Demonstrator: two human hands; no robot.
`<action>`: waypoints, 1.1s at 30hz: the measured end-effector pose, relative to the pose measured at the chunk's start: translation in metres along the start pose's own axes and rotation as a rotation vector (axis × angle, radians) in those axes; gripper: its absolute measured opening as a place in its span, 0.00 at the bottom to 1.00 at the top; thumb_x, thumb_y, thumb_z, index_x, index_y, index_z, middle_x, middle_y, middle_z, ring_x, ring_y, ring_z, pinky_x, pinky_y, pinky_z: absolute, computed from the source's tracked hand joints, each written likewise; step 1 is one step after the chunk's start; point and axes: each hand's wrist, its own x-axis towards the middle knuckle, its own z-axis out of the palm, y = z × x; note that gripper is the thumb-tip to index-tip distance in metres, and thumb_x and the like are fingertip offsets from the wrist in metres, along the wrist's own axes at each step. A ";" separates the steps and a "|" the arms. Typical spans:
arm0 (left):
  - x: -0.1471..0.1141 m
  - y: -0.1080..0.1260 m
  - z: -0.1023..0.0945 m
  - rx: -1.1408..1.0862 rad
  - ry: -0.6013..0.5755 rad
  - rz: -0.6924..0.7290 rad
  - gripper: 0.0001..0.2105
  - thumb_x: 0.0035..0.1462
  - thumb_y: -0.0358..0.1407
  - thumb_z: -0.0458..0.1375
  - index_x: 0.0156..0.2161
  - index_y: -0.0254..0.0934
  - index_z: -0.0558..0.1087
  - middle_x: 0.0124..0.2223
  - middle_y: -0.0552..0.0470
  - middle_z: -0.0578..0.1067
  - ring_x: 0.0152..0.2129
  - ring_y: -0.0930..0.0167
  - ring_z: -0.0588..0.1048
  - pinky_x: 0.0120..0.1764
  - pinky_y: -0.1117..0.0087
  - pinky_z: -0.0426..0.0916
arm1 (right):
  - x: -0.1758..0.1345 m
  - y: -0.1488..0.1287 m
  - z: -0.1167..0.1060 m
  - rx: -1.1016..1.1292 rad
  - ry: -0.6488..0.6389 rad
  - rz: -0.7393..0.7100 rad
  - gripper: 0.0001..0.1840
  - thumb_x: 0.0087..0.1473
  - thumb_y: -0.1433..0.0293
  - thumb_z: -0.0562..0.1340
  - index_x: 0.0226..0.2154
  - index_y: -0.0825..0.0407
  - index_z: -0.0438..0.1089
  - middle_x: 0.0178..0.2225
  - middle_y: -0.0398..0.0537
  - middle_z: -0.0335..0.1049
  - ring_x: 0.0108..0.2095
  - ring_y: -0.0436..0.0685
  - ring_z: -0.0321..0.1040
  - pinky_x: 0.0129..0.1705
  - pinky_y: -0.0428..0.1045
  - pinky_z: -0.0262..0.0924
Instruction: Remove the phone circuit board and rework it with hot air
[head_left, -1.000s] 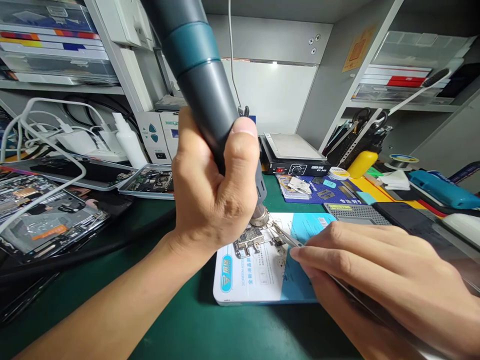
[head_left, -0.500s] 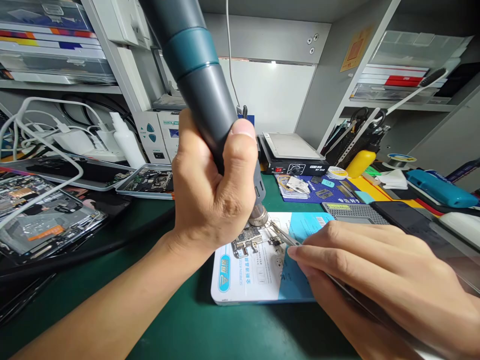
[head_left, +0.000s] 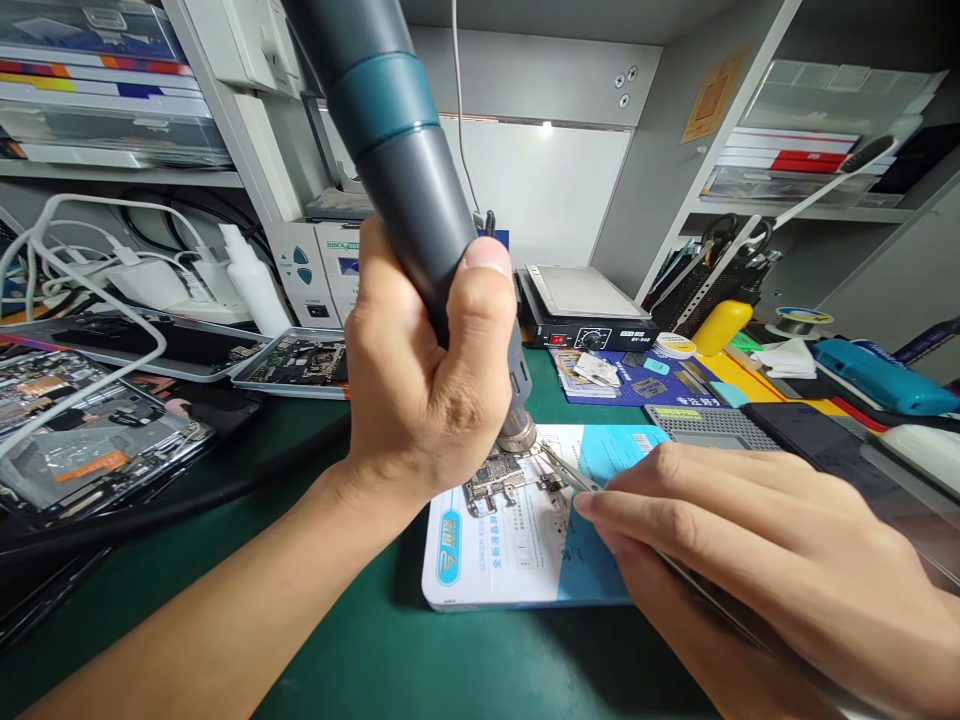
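Note:
My left hand (head_left: 435,370) is wrapped round the dark handle of a hot air gun (head_left: 397,130), tilted so its metal nozzle points down. Under the nozzle lies a phone circuit board (head_left: 495,482), partly hidden by the gun. The board rests on a white and blue box (head_left: 517,570) with printed lettering. Between the fingertips of my right hand (head_left: 750,540) is a pair of metal tweezers (head_left: 574,478). Their tips reach the board's right part beside the nozzle; whether they grip anything there I cannot tell.
Opened phones (head_left: 97,430) and a black hose (head_left: 225,495) lie on the left. Behind stand a white bottle (head_left: 253,280), a hot air station (head_left: 304,270) and a flat heating plate (head_left: 589,305). A yellow bottle (head_left: 721,325) and a turquoise tool (head_left: 881,378) are at the right.

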 end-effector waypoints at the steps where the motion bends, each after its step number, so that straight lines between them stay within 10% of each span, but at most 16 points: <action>1: 0.000 -0.001 0.000 -0.009 -0.001 0.000 0.04 0.59 0.40 0.58 0.36 0.44 0.68 0.23 0.55 0.67 0.16 0.65 0.68 0.17 0.58 0.63 | 0.002 -0.001 -0.001 -0.002 0.007 0.007 0.12 0.64 0.69 0.57 0.39 0.44 0.77 0.25 0.41 0.65 0.20 0.52 0.65 0.22 0.49 0.58; 13: 0.004 -0.005 -0.001 -0.001 0.006 0.007 0.09 0.57 0.45 0.59 0.36 0.43 0.68 0.22 0.55 0.67 0.16 0.66 0.68 0.17 0.59 0.62 | 0.019 -0.018 -0.014 0.226 0.355 0.451 0.09 0.56 0.75 0.63 0.29 0.45 0.73 0.24 0.39 0.77 0.20 0.50 0.72 0.21 0.43 0.64; 33: 0.002 0.002 0.000 0.037 0.000 0.028 0.07 0.59 0.42 0.57 0.37 0.42 0.69 0.22 0.55 0.68 0.16 0.65 0.69 0.18 0.59 0.63 | 0.005 -0.013 -0.003 0.244 0.270 0.143 0.14 0.55 0.78 0.59 0.37 0.41 0.71 0.28 0.44 0.79 0.23 0.58 0.77 0.18 0.55 0.55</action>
